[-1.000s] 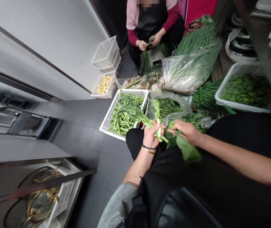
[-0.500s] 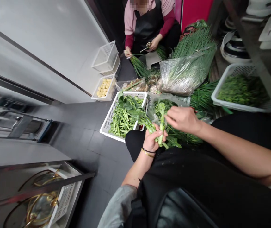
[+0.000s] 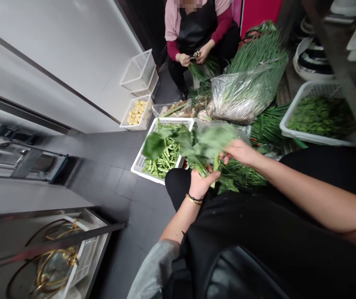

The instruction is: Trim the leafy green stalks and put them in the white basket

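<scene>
My left hand (image 3: 201, 183), a bracelet and a bangle at its wrist, is closed around the thick pale lower ends of leafy green stalks (image 3: 201, 145). Their broad leaves, smeared by motion, hang over a white perforated basket (image 3: 138, 167) of cut green stems (image 3: 168, 155). On the right, my right hand (image 3: 240, 153) has curled fingers at the upper part of the held stalks. It seems to pinch a leaf there, though blur hides the exact contact. Below both hands, more loose leafy greens (image 3: 243, 176) lie by my lap.
Across from me a person (image 3: 196, 29) handles green stalks. A clear bag of long green onions (image 3: 243, 95) stands between us. A basket of potatoes (image 3: 137, 113) sits by the wall; another basket of greens (image 3: 319, 118) is at right. A metal rack (image 3: 99, 234) stands lower left.
The large leaves have swung up and spread across the basket and in front of my right hand. My left thumb now lies across the stalks. The other person's hands have come together.
</scene>
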Demonstrator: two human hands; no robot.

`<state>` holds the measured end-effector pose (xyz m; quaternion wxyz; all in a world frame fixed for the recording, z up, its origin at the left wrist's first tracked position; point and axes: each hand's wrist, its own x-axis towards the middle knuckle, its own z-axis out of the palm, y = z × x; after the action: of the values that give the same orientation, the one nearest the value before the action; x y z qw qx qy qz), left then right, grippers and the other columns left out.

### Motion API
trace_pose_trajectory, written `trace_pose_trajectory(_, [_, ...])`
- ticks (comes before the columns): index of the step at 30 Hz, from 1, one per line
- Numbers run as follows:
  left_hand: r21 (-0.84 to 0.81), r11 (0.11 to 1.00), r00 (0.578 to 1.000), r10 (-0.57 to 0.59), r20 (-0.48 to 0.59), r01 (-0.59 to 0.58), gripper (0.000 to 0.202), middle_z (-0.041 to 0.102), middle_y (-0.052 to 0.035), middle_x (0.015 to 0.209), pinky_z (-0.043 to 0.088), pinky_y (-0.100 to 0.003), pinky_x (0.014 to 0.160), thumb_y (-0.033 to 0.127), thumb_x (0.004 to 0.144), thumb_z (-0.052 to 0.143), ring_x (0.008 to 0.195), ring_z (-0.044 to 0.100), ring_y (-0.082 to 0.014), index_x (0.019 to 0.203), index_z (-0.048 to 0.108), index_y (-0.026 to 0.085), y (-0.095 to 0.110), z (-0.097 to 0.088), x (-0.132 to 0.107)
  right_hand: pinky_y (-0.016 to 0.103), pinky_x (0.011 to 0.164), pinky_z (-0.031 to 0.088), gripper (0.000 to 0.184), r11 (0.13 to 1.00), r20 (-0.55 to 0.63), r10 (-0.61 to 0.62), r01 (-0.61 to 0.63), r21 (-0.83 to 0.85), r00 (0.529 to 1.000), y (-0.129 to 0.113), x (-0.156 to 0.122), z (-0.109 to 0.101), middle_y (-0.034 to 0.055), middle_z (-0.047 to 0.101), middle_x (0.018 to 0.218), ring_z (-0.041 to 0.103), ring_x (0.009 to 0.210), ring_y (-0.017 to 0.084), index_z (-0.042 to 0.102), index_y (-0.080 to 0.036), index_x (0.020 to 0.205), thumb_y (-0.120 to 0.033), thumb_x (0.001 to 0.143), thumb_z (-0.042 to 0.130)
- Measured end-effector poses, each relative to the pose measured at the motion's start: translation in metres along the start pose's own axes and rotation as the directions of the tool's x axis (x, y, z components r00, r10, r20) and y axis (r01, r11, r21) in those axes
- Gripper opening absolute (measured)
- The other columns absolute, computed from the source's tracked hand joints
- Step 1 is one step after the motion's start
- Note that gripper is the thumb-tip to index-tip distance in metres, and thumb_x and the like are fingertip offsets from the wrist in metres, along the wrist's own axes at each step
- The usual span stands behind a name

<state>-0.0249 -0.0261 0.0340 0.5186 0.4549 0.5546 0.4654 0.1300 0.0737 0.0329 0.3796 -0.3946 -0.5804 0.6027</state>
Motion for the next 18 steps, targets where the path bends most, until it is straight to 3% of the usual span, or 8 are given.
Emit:
trace_pose_trajectory(3, [-0.155, 0.986, 0.998, -0.058, 0.028, 0.062, 0.038, 0.054, 0.0047, 0.059, 0.039, -0.022, 0.047, 0.038, 0.057, 0.079, 0.047, 0.051, -0.0087, 0.068, 0.049, 0.017, -0.001, 0.000, 0.000, 0.034, 0.055, 0.052, 0.053, 0.992, 0.018, 0.042, -0.044, 0.115, 0.999, 0.003, -0.010, 0.011, 0.0051, 0.061, 0.063, 0.059, 0.053, 0.017, 0.054, -0.018, 0.060, -0.071, 0.070, 0.053])
trace_pose_trajectory(6, [-0.167, 0.985, 0.998, -0.055, 0.001, 0.054, 0.038, 0.053, 0.0053, 0.059, 0.039, -0.022, 0.047, 0.037, 0.058, 0.080, 0.047, 0.051, -0.0083, 0.068, 0.049, 0.017, -0.004, 0.006, 0.001, 0.032, 0.057, 0.048, 0.052, 0.967, -0.085, -0.055, 0.032, -0.252, 0.995, 0.003, -0.011, 0.012, 0.0068, 0.060, 0.061, 0.059, 0.056, 0.018, 0.052, -0.018, 0.059, -0.064, 0.082, 0.042])
trace_pose_trajectory(9, [-0.131, 0.990, 0.998, -0.048, -0.043, 0.042, 0.036, 0.051, 0.0055, 0.055, 0.039, -0.022, 0.047, 0.034, 0.058, 0.080, 0.046, 0.050, -0.0076, 0.067, 0.050, 0.016, -0.004, 0.010, 0.004, 0.032, 0.057, 0.041, 0.045, 0.685, -0.095, -0.244, 0.102, -0.721, 0.965, 0.004, -0.010, 0.005, 0.0102, 0.059, 0.062, 0.059, 0.059, 0.021, 0.052, -0.018, 0.059, -0.048, 0.089, 0.035])
trace_pose_trajectory(11, [-0.220, 0.970, 0.994, -0.106, -0.021, 0.098, 0.039, 0.051, 0.0055, 0.055, 0.038, -0.021, 0.044, 0.034, 0.057, 0.081, 0.043, 0.049, -0.0073, 0.068, 0.048, 0.016, 0.000, 0.010, 0.005, 0.033, 0.057, 0.039, 0.043, 0.567, -0.058, -0.327, 0.147, -0.811, 0.943, 0.005, -0.012, -0.002, 0.0113, 0.059, 0.063, 0.058, 0.060, 0.021, 0.051, -0.019, 0.057, -0.043, 0.089, 0.035])
trace_pose_trajectory(12, [-0.289, 0.947, 0.990, -0.141, 0.025, 0.142, 0.041, 0.052, 0.0051, 0.055, 0.037, -0.021, 0.042, 0.035, 0.056, 0.080, 0.041, 0.048, -0.0073, 0.068, 0.046, 0.017, 0.002, 0.010, 0.006, 0.033, 0.057, 0.040, 0.043, 0.573, -0.043, -0.350, 0.178, -0.800, 0.936, 0.005, -0.015, -0.005, 0.0109, 0.059, 0.061, 0.057, 0.060, 0.021, 0.050, -0.020, 0.055, -0.043, 0.088, 0.036])
trace_pose_trajectory(14, [-0.409, 0.884, 0.970, -0.173, 0.170, 0.229, 0.042, 0.056, 0.0030, 0.056, 0.034, -0.021, 0.039, 0.036, 0.057, 0.079, 0.039, 0.047, -0.0074, 0.070, 0.043, 0.018, 0.005, 0.009, 0.007, 0.033, 0.060, 0.042, 0.043, 0.703, -0.046, -0.345, 0.226, -0.674, 0.937, 0.007, -0.019, -0.011, 0.0088, 0.059, 0.059, 0.057, 0.059, 0.020, 0.050, -0.021, 0.053, -0.046, 0.087, 0.040])
trace_pose_trajectory(16, [-0.474, 0.832, 0.941, -0.156, 0.301, 0.289, 0.042, 0.059, 0.0007, 0.058, 0.032, -0.020, 0.037, 0.036, 0.058, 0.078, 0.038, 0.046, -0.0076, 0.071, 0.042, 0.018, 0.006, 0.009, 0.006, 0.033, 0.059, 0.045, 0.041, 0.907, -0.102, -0.239, 0.184, -0.379, 0.966, 0.009, -0.022, -0.011, 0.0060, 0.059, 0.058, 0.057, 0.056, 0.019, 0.053, -0.022, 0.058, -0.049, 0.086, 0.043])
trace_pose_trajectory(18, [-0.494, 0.806, 0.919, -0.149, 0.364, 0.326, 0.044, 0.060, 0.0000, 0.058, 0.031, -0.020, 0.036, 0.036, 0.058, 0.078, 0.038, 0.046, -0.0077, 0.070, 0.040, 0.019, 0.005, 0.009, 0.005, 0.033, 0.053, 0.046, 0.039, 0.998, -0.149, -0.065, 0.067, 0.002, 0.987, 0.017, -0.022, -0.008, 0.0030, 0.056, 0.052, 0.056, 0.051, 0.018, 0.054, -0.022, 0.062, -0.052, 0.084, 0.044])
